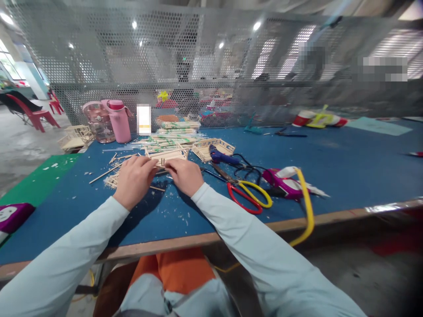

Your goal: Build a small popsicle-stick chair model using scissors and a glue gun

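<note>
Between my two hands is a small wooden stick frame (168, 155), held low over the blue tabletop (172, 224). My left hand (135, 178) is closed on its near left edge, and my right hand (185, 175) pinches the near edge on the right. The fingertips are a short gap apart, with small upright sticks showing between them. Loose sticks (105, 173) and scraps lie beside and under my left hand. Just behind my right hand rests another stick-built tray (205, 150), with a blue glue gun (224, 157) against it.
Red-and-yellow scissors (246, 197) lie right of my right hand, near a purple-and-white tool (286, 181) with a yellow hose (309, 211). Behind are bundled sticks (178, 132), a pink bottle (119, 123) and a perforated metal screen (132, 57).
</note>
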Tool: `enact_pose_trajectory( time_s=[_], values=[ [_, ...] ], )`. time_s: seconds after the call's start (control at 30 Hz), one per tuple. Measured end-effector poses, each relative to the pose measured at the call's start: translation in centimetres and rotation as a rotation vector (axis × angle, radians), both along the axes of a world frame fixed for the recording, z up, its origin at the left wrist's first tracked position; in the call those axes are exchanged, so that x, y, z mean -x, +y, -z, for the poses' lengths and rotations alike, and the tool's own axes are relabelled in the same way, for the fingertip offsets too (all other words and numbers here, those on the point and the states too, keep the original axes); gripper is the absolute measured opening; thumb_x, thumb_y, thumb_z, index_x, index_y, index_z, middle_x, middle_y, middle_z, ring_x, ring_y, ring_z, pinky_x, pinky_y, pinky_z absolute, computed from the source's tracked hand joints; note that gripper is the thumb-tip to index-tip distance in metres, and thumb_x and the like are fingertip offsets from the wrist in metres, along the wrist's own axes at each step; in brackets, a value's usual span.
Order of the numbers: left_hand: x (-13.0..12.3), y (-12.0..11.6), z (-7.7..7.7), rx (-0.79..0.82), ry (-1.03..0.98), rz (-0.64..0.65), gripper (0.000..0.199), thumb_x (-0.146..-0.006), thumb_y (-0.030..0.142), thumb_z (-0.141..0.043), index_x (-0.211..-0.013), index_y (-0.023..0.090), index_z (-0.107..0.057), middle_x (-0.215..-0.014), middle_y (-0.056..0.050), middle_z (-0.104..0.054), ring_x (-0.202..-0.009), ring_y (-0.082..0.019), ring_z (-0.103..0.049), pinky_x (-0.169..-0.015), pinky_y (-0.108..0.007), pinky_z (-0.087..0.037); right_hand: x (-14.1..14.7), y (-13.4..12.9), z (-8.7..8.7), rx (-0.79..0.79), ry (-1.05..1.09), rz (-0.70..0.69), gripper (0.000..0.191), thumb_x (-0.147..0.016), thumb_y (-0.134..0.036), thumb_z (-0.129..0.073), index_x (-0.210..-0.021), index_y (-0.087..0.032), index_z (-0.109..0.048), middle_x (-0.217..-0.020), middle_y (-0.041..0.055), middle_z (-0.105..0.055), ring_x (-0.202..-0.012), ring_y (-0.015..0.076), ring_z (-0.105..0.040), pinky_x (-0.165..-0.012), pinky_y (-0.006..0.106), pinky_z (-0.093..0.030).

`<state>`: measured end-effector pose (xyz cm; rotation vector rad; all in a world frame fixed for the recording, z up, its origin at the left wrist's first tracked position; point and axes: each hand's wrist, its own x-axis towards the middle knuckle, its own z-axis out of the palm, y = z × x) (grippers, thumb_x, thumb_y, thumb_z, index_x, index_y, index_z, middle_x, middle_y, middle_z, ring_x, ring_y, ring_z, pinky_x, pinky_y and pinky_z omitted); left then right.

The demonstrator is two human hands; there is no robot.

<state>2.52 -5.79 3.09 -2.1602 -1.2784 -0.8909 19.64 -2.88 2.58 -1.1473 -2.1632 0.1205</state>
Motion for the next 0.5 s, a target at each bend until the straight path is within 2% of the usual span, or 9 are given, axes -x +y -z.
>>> enact_pose_trajectory(
  time_s=[0.07,0.13,0.2,0.3,0.4,0.5],
  values=[
    [0.2,0.7,0.3,0.047,-0.241,0.031,0.027,-0.089,0.031,-0.05,-0.107,0.016,-0.064,-0.095,-0.01,-0.064,-0.086,-0.022,-0.057,-0.077,-0.034,-0.044,0.6,0.6,0.7,0.221,0.227,-0.029,0.005,-0.08,-0.017,-0.06,-0.077,-0.018,-0.063,-0.073,0.0017,-0.068,-0.07,0.014,-0.063,-0.065,0.024,-0.044],
    [0.5,1.4,0.6,0.15,-0.466,0.047,0.032,-0.088,0.032,-0.049,-0.11,0.013,-0.062,-0.088,-0.008,-0.063,-0.078,-0.019,-0.057,-0.073,-0.031,-0.046,1.6,1.3,1.6,0.474,0.442,-0.059,0.006,-0.077,-0.014,-0.06,-0.073,-0.018,-0.059,-0.063,-0.0019,-0.065,-0.059,0.0112,-0.061,-0.056,0.021,-0.045],
    [0.8,2.1,0.7,0.273,-0.605,0.059,0.036,-0.088,0.032,-0.046,-0.114,0.013,-0.06,-0.08,-0.004,-0.061,-0.069,-0.016,-0.055,-0.069,-0.028,-0.045,2.7,2.0,2.4,0.605,0.555,-0.073,0.008,-0.076,-0.012,-0.059,-0.07,-0.017,-0.057,-0.06,-0.0025,-0.063,-0.052,0.0098,-0.059,-0.051,0.02,-0.045],
    [1.3,3.2,0.5,0.309,-0.628,0.064,0.037,-0.085,0.032,-0.047,-0.114,0.014,-0.061,-0.082,-0.004,-0.062,-0.07,-0.015,-0.055,-0.071,-0.028,-0.045,3.8,2.6,3.2,0.576,0.576,-0.061,0.01,-0.075,-0.012,-0.059,-0.067,-0.017,-0.056,-0.057,-0.0025,-0.062,-0.052,0.0092,-0.058,-0.053,0.02,-0.046],
    [1.6,4.1,-0.1,0.289,-0.572,0.09,0.031,-0.084,0.034,-0.046,-0.094,0.016,-0.069,-0.093,-0.008,-0.065,-0.087,-0.019,-0.058,-0.081,-0.03,-0.045,4.2,3.0,3.6,0.53,0.579,-0.048,0.01,-0.074,-0.011,-0.06,-0.066,-0.017,-0.057,-0.057,-0.0025,-0.062,-0.054,0.0099,-0.059,-0.058,0.021,-0.048],
    [1.9,4.9,-0.7,0.423,-0.539,0.113,0.035,-0.084,0.039,-0.045,-0.079,0.016,-0.07,-0.09,-0.008,-0.067,-0.09,-0.021,-0.06,-0.082,-0.03,-0.045,4.1,3.1,3.7,0.491,0.57,-0.028,0.008,-0.073,-0.011,-0.06,-0.068,-0.017,-0.059,-0.06,-0.0014,-0.063,-0.058,0.0114,-0.061,-0.062,0.023,-0.049]
  ],
)
